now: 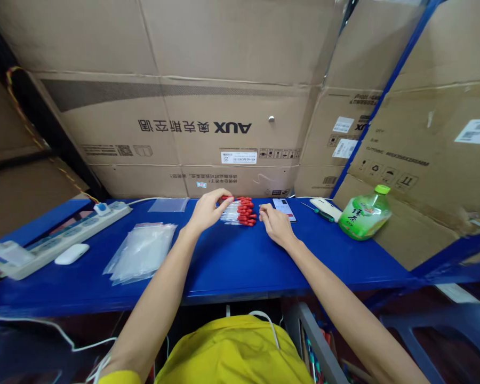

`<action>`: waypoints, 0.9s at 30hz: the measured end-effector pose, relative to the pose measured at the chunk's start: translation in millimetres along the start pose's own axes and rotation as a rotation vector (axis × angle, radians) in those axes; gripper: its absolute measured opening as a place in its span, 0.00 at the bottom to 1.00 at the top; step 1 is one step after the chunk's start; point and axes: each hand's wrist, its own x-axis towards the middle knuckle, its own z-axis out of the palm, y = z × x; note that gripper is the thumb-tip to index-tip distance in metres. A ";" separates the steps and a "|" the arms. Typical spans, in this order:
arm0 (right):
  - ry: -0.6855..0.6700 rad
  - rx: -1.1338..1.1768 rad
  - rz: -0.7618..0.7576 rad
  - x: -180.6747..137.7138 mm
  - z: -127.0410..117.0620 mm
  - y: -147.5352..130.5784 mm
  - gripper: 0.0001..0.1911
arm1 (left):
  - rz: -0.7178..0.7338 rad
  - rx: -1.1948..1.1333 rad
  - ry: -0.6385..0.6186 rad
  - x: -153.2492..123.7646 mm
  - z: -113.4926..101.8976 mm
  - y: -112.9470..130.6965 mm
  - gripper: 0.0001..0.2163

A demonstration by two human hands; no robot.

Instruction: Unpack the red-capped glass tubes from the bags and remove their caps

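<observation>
A row of small tools that look like screwdrivers (246,212), with red handles and pale, clear-looking shafts, lies side by side on the blue table. The handles mostly point right. My left hand (208,211) is at the row's left end, thumb and forefinger closed around a red-handled piece (225,198) at the far edge. Just right of the handles, my right hand (277,225) has its fingers pinched together; whether anything small is between them is hidden. Beyond that hand lies a phone (284,209) with its screen lit.
Clear plastic bags (144,250) are stacked left of my left forearm, with another flat bag (168,205) behind. A power strip (68,234) and a white case (72,254) lie further left. At right are a green screwdriver (324,214), a pale phone-shaped object (326,208) and a green bottle (365,214).
</observation>
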 end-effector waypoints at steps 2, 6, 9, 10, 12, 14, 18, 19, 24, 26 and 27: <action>0.071 0.154 -0.061 4.3 6.6 -7.0 0.14 | 0.017 0.045 0.004 -1.5 11.4 -4.9 0.15; 0.046 0.499 -0.005 8.7 18.3 -19.2 0.11 | -0.034 0.109 0.061 -6.7 19.7 -19.4 0.12; -0.108 0.687 0.054 3.5 27.8 -25.3 0.09 | -0.051 0.124 0.076 -9.6 23.2 -25.0 0.11; -0.151 0.704 0.053 0.8 30.6 -26.3 0.08 | -0.044 0.123 0.070 -10.1 24.5 -25.7 0.11; -0.229 0.676 0.032 -4.0 35.0 -27.1 0.06 | -0.027 0.109 0.051 -10.8 27.3 -25.9 0.10; -0.287 0.564 0.001 -6.9 37.3 -27.0 0.05 | -0.026 0.088 0.030 -11.5 30.8 -25.6 0.10; -0.278 0.251 -0.040 -6.4 37.0 -28.7 0.02 | -0.028 0.064 -0.038 -13.3 38.7 -25.7 0.08; -0.266 0.201 -0.051 -5.7 36.6 -29.6 0.02 | -0.020 0.061 -0.053 -13.8 40.5 -25.6 0.08; -0.237 0.100 -0.077 -4.1 35.3 -32.3 0.04 | 0.017 0.041 -0.052 -15.3 47.5 -23.3 0.07; -0.195 0.104 -0.037 -4.7 34.0 -31.3 0.07 | -0.020 -0.043 -0.048 -16.0 51.6 -21.9 0.07; -0.165 0.111 -0.011 -5.1 33.0 -30.4 0.10 | -0.055 -0.105 -0.059 -16.4 54.3 -21.0 0.08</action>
